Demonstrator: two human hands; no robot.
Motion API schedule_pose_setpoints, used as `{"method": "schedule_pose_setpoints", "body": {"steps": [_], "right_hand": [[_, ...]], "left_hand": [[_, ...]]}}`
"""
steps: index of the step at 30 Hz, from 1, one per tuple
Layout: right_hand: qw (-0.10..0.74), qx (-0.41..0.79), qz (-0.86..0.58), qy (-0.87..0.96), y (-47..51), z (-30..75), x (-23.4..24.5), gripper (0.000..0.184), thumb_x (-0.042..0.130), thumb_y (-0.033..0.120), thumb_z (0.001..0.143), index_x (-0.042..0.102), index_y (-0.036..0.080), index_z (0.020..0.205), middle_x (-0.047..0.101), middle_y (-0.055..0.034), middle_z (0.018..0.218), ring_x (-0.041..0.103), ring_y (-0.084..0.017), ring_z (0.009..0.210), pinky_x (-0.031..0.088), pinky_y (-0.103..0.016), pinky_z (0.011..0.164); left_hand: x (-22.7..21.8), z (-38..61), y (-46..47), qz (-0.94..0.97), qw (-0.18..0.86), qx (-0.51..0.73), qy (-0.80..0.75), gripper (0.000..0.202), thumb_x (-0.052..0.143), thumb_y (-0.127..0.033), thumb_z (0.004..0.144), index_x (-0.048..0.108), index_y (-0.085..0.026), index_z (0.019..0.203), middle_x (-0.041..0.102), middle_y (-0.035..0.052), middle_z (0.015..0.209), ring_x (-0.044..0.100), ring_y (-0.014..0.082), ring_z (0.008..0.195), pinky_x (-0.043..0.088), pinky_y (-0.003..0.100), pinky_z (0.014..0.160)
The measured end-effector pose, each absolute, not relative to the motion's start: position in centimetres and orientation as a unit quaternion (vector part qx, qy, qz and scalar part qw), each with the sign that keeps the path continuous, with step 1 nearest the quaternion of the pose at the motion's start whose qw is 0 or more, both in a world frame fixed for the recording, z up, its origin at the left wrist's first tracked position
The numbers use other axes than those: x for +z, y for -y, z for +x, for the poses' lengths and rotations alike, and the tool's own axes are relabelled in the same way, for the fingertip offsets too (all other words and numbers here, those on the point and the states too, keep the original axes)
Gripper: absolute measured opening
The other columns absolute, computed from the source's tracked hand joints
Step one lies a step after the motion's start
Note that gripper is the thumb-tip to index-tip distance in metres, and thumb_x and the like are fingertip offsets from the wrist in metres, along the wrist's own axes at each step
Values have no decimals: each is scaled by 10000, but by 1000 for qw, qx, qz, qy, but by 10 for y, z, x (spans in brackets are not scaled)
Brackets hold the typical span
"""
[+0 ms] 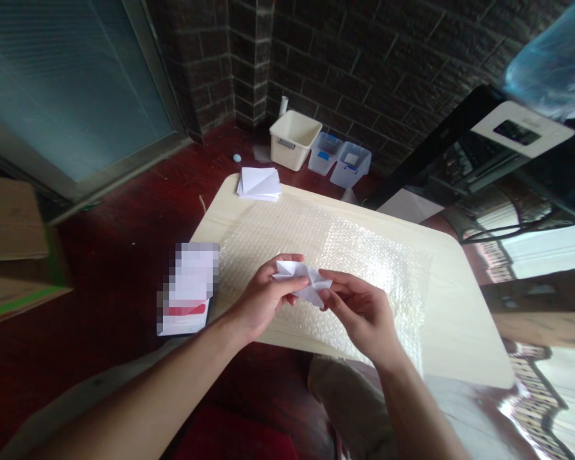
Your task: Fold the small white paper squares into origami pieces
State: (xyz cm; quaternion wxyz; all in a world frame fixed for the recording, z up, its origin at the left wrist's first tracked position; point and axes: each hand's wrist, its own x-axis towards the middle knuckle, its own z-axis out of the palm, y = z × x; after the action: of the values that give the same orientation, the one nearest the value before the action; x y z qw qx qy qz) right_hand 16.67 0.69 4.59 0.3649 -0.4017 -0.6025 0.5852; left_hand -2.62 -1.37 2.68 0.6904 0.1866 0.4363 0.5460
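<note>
Between my two hands, above the table, is a small piece of folded white paper (311, 293) with pointed corners and several creases. My left hand (266, 291) pinches its left part, thumb on top and fingers behind. At the right corner, my right hand (361, 306) grips the paper between thumb and forefinger, the other fingers curled. Part of the paper is hidden by my left thumb. Beneath both hands lies a sheet of clear bubble wrap (354, 246).
The pale wooden table (453, 306) has a stack of white paper sheets (259, 183) at its far left corner. A partly blurred white-and-red item (186, 287) is at the left edge. Beyond stand a cream bin (292, 144) and clear boxes (349, 165); a water dispenser (522, 128) rises right.
</note>
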Motion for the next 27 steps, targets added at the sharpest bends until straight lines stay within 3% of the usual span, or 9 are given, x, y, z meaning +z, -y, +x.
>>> {"method": "schedule_pose_setpoints", "body": {"steps": [4,8,11,14,16,18,24,27], "right_hand": [[334,591,-415,606,-8,168,45,297,835,356,904,797,216,1163,809,-50,828,734,-195,746,609,-342,713],[330,560,-431,625,-9,168,45,194,855,360,877,841,227,1017,809,-52,813,738,-194,716,611,-333,685],[355,536,-438,628,-11,168,44,146,860,357,868,853,232,943,803,-54,804,719,-182,705,588,-319,670],[391,523,-460,602,-15,169,42,166,866,377,852,839,218,889,769,-42,735,675,-162,653,543,-294,618],[388,521,-476,593,-18,171,40,207,848,407,863,822,203,878,743,-37,703,649,-157,626,520,-289,594],[361,513,-489,606,-20,172,38,238,806,430,895,813,192,901,732,-39,692,645,-164,618,507,-293,583],[250,345,-473,771,-17,175,41,116,706,210,923,813,208,879,757,-43,767,672,-179,654,491,-295,611],[201,348,-442,802,-14,178,43,161,660,121,916,799,201,895,758,-21,759,669,-160,643,475,-271,605]], "left_hand": [[27,-28,14,202,698,536,-430,503,913,-267,685,717,-191,1143,685,18,880,608,140,758,396,250,614],[23,-29,13,253,695,519,-428,484,873,-310,745,681,-202,1176,648,0,873,586,141,736,404,257,611],[21,-32,14,331,628,533,-460,489,796,-327,826,618,-212,1266,680,54,1065,637,202,922,472,289,711],[21,-38,17,474,447,566,-506,490,746,-289,865,592,-224,1325,609,109,1328,598,261,1153,502,360,904],[22,-42,18,585,313,547,-510,450,730,-242,871,632,-230,1310,602,110,1279,585,273,1158,488,393,970],[22,-44,19,676,249,495,-486,366,692,-190,894,694,-238,1256,616,95,1144,607,264,1100,489,394,975],[16,-39,21,791,273,345,-426,257,592,-192,1004,763,-243,1190,648,71,995,663,207,931,525,322,833],[13,-40,22,810,256,323,-417,202,614,-178,1003,774,-230,1116,640,50,966,662,185,899,528,298,789]]}}
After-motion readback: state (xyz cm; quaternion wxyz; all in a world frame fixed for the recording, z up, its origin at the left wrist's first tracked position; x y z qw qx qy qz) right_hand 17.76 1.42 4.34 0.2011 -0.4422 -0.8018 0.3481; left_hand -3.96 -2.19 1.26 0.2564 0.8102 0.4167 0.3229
